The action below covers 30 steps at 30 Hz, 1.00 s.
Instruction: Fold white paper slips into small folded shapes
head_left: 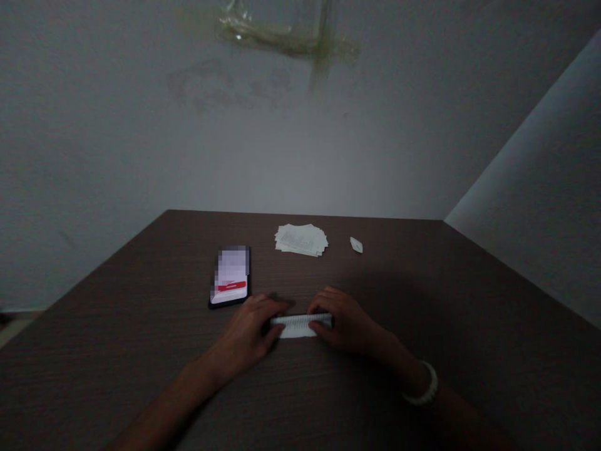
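From my remote seat, the head view looks down on a dim desk scene. The main item is a white paper roll (pixel 300 321), a printed sheet wound into a tight, narrow cylinder. Fine rows of dark print show along its curve. A flat tail of the sheet (pixel 295 332) sticks out from under the roll toward the person, its paper smooth and pale. The roll lies level and crosswise on the dark wood-grain table (pixel 451 313), near the table's front and centred in the frame.

The two hands are apart but both are on the paper. The left hand (pixel 245 332) presses down with its fingers over the roll's left end. The right hand (pixel 339 321) pinches the right end between fingers and thumb. A white beaded bracelet (pixel 425 385) circles the right wrist.

Just beyond the left hand lies a black smartphone (pixel 230 275), its lit screen pixelated apart from a red bar. Farther back are a loose stack of printed paper slips (pixel 301 240) and, to its right, a small folded paper piece (pixel 356 245). Both are well apart from the hands. Past the table's far edge rises a grey wall (pixel 235 144), with a piece of clear plastic (pixel 277 28) stuck high on it.
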{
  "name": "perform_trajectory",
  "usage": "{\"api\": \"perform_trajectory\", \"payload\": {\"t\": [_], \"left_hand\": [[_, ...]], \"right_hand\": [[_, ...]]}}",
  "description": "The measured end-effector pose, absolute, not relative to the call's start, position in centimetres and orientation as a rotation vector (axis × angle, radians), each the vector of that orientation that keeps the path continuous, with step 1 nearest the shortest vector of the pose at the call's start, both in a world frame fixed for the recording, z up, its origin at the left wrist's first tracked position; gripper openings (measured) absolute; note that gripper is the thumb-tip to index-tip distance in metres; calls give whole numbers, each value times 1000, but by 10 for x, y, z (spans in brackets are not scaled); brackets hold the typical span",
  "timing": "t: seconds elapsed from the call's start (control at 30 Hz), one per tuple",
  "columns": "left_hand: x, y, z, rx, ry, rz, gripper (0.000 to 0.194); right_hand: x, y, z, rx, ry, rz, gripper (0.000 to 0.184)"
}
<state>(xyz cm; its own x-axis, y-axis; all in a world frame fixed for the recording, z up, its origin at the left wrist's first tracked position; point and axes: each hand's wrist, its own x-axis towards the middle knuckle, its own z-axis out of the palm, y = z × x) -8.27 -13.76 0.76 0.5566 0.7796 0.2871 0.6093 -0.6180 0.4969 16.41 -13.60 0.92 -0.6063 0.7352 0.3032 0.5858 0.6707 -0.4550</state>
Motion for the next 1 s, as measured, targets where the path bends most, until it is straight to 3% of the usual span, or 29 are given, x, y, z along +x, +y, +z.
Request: {"api": "perform_trajectory", "payload": {"t": [0.13, 0.3, 0.7, 1.0], "left_hand": [[-77, -141, 12, 2203, 1155, 762, 30], [-69, -144, 23, 1925, 1245, 866, 31], [-67, -142, 27, 1633, 1295, 931, 29], [-64, -146, 31, 1615, 1217, 826, 31]], "right_hand": [[160, -140, 11, -983, -2358, 515, 27], [149, -144, 15, -1057, -2123, 747, 12], [139, -145, 8, -1135, -1681, 1137, 14], [136, -149, 7, -1057, -1633, 1207, 21]]}}
